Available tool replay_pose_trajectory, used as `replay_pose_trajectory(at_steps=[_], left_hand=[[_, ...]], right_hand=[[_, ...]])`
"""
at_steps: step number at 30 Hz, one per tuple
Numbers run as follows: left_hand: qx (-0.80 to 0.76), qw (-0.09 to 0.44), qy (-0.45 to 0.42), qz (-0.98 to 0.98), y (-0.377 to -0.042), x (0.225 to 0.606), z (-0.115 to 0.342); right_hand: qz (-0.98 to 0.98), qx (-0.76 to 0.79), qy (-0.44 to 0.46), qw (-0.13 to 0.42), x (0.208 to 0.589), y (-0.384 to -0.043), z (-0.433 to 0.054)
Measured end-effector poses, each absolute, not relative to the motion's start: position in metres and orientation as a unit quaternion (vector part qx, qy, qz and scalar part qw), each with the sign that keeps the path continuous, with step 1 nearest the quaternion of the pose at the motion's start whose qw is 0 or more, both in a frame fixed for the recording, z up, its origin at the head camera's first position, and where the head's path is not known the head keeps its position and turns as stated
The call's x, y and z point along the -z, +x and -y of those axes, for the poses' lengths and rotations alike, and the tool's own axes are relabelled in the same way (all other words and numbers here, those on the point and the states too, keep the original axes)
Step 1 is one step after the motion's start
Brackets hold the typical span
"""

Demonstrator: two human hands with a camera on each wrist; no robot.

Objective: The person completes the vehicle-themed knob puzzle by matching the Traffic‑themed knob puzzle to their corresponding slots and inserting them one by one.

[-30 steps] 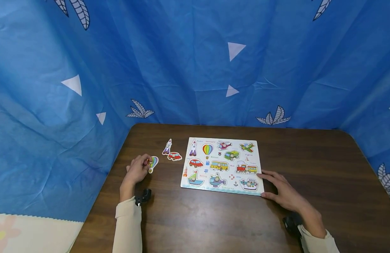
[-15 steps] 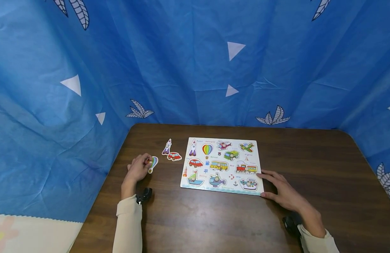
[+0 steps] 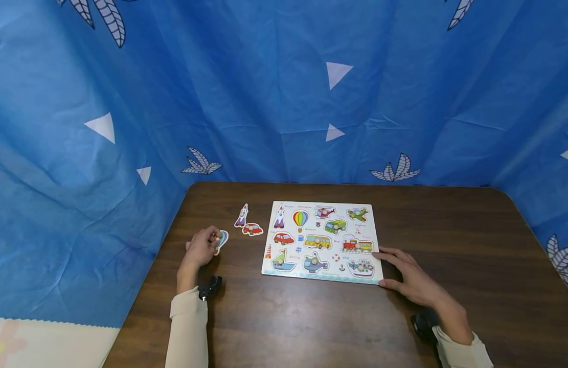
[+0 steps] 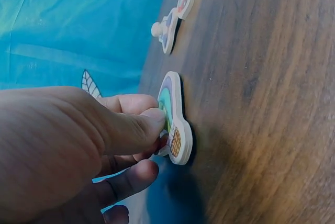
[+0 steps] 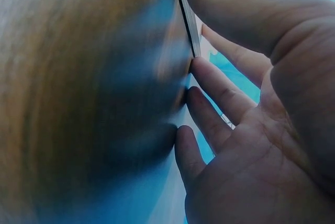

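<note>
Pinching the balloon piece (image 3: 221, 239), the left hand (image 3: 200, 248) curls its fingers (image 4: 137, 127) round it. Right hand (image 3: 414, 282), fingers spread, apparently rests against the puzzle board (image 3: 321, 240) on the worktop (image 3: 449, 240).

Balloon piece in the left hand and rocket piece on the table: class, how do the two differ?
The balloon piece is pinched by the left hand; the rocket piece lies untouched. The balloon piece is rounded with striped colours; the rocket piece is slim and pointed. The balloon piece sits farther from the puzzle board than the rocket piece. Both are flat cutouts off the board, on the table.
</note>
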State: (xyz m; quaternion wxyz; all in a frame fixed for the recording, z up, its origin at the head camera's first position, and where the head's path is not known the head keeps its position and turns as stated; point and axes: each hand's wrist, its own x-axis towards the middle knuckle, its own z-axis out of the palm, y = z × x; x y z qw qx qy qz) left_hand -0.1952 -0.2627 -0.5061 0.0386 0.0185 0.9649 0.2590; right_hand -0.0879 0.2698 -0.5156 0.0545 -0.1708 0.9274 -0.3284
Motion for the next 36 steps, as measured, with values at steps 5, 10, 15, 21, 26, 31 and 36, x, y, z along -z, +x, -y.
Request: replay_pose_trajectory(at_steps=[5,10,15,21,26,31,36], left_hand=[[-0.263,0.024,0.019,-0.964,-0.194,0.503,0.259],[-0.266,0.005,0.024,-0.964,-0.197,0.495,0.251],[-0.263,-0.010,0.035,-0.964,-0.203,0.486,0.237],[-0.269,-0.014,0.061,-0.961,-0.209,0.481,0.217],[-0.279,-0.011,0.075,-0.957,-0.215,0.480,0.199],[-0.291,-0.007,0.084,-0.953,-0.222,0.482,0.178],[-0.305,-0.004,0.097,-0.947,-0.231,0.483,0.156]], right_hand=[[-0.927,0.328,-0.173,0.052,0.515,-0.088,-0.269],[-0.928,0.327,-0.172,0.050,0.515,-0.088,-0.269],[-0.929,0.325,-0.166,0.059,0.516,-0.088,-0.269],[-0.928,0.327,-0.169,0.058,0.517,-0.089,-0.268],[-0.926,0.330,-0.173,0.057,0.518,-0.089,-0.267],[-0.926,0.332,-0.171,0.061,0.517,-0.090,-0.268],[-0.928,0.327,-0.169,0.058,0.515,-0.089,-0.269]])
